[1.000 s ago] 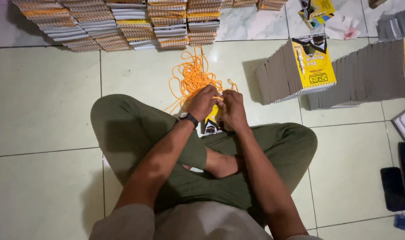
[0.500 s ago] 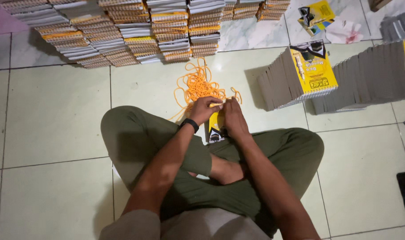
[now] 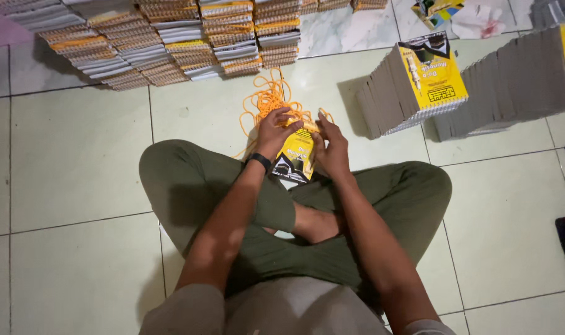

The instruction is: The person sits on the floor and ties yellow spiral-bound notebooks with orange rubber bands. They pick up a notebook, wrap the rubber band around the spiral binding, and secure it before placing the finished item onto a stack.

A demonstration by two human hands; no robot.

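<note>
Near the frame's upper middle, both hands have crept up the yellow booklet [image 3: 295, 158]; left hand [image 3: 275, 131] clamps its top by the orange cords [image 3: 267, 102]; right hand [image 3: 329, 147] grips its edge, so binding looks underway.

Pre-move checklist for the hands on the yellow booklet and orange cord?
1. Left hand on yellow booklet top edge: ok.
2. Right hand on its right side: ok.
3. Booklet held over the crossed legs, above the floor: ok.
4. Orange cord pile beside the hands: ok.
5. Cord end threaded or gripped: cannot tell, fingers hide it.
6. Booklet row within reach, to the right: ok.
</note>
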